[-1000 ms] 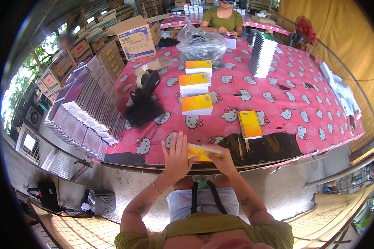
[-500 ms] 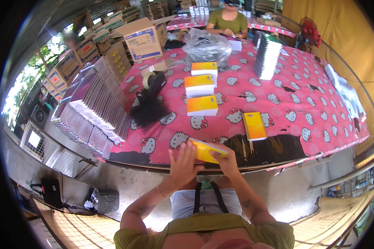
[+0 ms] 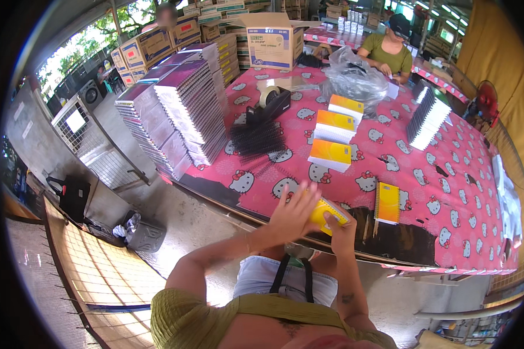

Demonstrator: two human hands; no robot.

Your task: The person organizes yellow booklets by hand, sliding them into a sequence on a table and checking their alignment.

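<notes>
Basically the yellow notebook point(image 3: 327, 213) is held just off the table's point(image 3: 448, 192) near edge, clamped from below by the right hand point(image 3: 342, 228), while the left hand point(image 3: 293, 212), fingers spread flat, is pressed on its upper-left end.

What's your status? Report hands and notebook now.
Both hands on yellow notebook: left hand flat on top, right hand gripping beneath. Held over table edge. Nothing blocking.

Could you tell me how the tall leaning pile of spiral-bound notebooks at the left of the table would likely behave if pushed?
The pile of notebooks already slants, so it would probably slide or topple. It looks heavy given its many layers. Wire spines may snag neighbours.
</notes>
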